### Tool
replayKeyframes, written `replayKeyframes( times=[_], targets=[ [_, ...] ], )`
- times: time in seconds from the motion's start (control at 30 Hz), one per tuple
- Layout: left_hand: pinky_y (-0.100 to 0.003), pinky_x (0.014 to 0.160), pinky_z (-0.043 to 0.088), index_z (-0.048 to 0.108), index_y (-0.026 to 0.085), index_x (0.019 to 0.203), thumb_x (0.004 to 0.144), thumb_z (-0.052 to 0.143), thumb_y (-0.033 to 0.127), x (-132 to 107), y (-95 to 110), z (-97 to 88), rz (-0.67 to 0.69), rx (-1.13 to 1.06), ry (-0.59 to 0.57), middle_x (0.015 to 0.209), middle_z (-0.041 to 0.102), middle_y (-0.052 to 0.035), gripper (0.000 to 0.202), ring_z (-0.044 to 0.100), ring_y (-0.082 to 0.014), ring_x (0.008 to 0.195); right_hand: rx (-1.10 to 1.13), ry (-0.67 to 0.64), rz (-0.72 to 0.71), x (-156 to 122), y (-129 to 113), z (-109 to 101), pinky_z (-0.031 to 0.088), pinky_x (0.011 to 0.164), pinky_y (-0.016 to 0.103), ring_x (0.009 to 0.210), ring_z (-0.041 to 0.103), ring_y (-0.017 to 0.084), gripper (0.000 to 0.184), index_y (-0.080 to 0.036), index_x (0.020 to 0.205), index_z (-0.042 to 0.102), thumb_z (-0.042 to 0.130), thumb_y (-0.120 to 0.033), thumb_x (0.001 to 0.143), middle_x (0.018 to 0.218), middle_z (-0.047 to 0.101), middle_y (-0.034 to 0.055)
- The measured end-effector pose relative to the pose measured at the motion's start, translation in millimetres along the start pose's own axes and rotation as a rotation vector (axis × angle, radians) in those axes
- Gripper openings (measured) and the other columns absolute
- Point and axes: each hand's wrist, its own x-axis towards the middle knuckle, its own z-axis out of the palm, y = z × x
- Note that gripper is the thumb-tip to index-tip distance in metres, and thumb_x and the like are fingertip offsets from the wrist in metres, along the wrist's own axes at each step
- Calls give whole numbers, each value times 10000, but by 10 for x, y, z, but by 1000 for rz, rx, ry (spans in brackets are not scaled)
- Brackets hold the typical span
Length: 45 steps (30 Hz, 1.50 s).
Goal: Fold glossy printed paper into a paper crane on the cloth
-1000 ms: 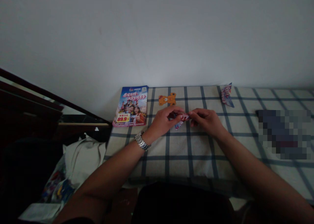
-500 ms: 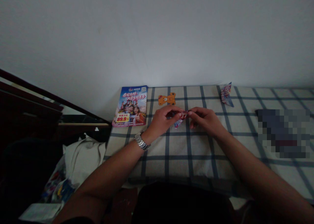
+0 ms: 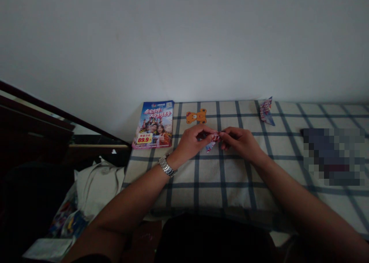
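The folded printed paper (image 3: 215,138) is pinched between the left hand (image 3: 191,142) and right hand (image 3: 239,143), both grips pressed together, over the checked cloth (image 3: 230,190); tearing is judged possible if the hands pull apart, slippage if the pinch is eased.

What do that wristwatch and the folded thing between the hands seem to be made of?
The wristwatch looks like polished steel, judging by its shiny linked band. The folded piece in the left hand and right hand looks like glossy printed paper, given its sharp creases and colored print.
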Motion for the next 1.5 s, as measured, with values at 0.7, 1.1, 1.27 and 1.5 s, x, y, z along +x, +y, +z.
replayKeyframes(
  times=[0.7,1.1,1.27,1.5],
  targets=[
    [-283,833,605,750,183,1028,974,728,334,-8,-20,27,-32,-119,40,1024,794,-66,162,754,-165,927,40,2,0,-6,-35,21,588,599,286,607,676,152,373,-201,913,739,732,-573,913,727,737,23],
    [-274,778,590,732,183,1000,966,721,319,-13,-7,41,-58,-58,25,968,777,-53,141,733,-157,863,-45,-21,-22,-21,22,40,563,598,283,624,679,154,360,-211,858,696,657,-548,977,761,740,25],
    [-268,766,598,717,185,1015,964,722,337,-10,-37,44,-65,-105,-13,957,771,-44,160,734,-150,843,-117,-29,-45,-28,21,19,536,624,286,646,672,158,357,-214,840,684,633,-530,998,751,734,23],
    [-279,786,603,711,188,1014,972,715,397,-5,-101,31,-54,-140,-54,964,770,-48,213,737,-156,855,-137,-14,-40,-26,14,25,503,606,292,642,646,169,359,-212,830,683,633,-528,993,713,710,20]
  ],
)
